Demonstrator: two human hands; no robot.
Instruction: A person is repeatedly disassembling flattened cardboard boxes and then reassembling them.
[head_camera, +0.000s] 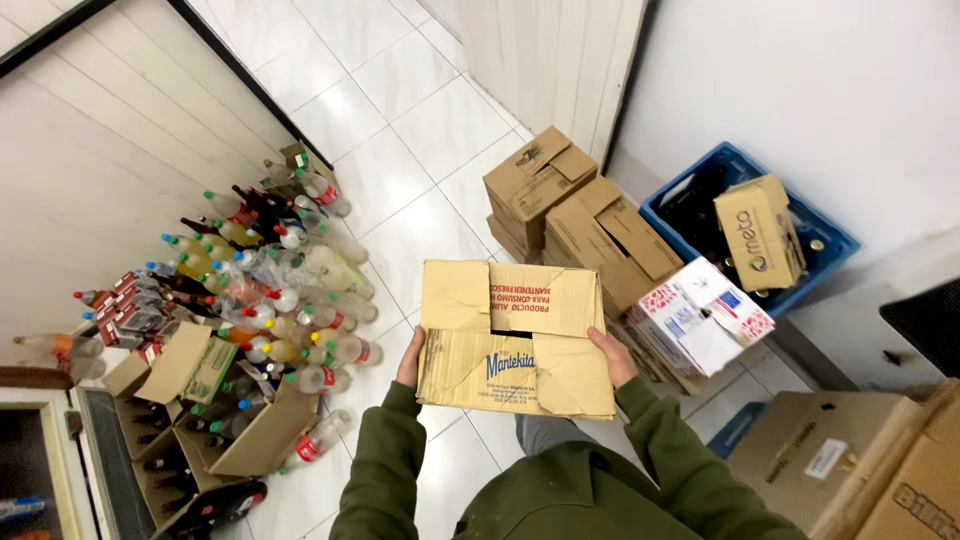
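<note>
I hold a worn brown cardboard box (512, 335) with closed, creased flaps in front of me, above the white tiled floor. My left hand (409, 360) grips its left side. On its right side my right hand (612, 355) does the same. Both arms wear olive green sleeves.
Many plastic bottles (280, 290) with coloured caps stand along the left wall, beside open cartons (215, 415) holding dark bottles. Stacked brown boxes (575, 215), a white patterned box (702, 315) and a blue crate (745, 225) with a small carton sit at the right. More large boxes (850, 465) fill the lower right.
</note>
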